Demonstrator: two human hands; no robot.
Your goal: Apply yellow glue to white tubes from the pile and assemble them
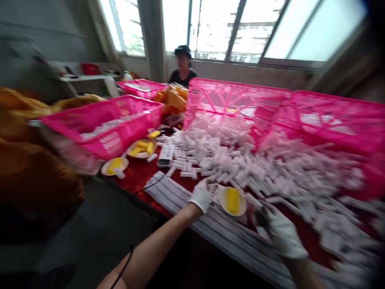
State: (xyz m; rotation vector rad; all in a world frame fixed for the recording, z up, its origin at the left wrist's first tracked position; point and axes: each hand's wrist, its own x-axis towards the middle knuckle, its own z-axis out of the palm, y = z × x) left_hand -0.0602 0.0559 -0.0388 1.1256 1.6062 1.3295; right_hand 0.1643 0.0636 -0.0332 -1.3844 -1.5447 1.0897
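Note:
My left hand (201, 196), in a white glove, is at the near edge of a heap of small white tube-like pieces (222, 164). Its fingers are bent together, and blur hides what lies between them. Between my hands is a small pale bowl (224, 206) with a yellow block (232, 200) in it. To the right of the bowl, my gloved right hand (284, 230) is closed round a dark object (262, 216), too blurred to name. A striped cloth (177, 196) lies under both hands along the table edge.
Pink crates (237, 90) stand behind the heap, and another pink crate (105, 108) is at the left. Two bowls with yellow pieces (141, 149) and a small box (165, 155) sit on the red tablecloth (132, 180). A person (183, 66) is beyond the table.

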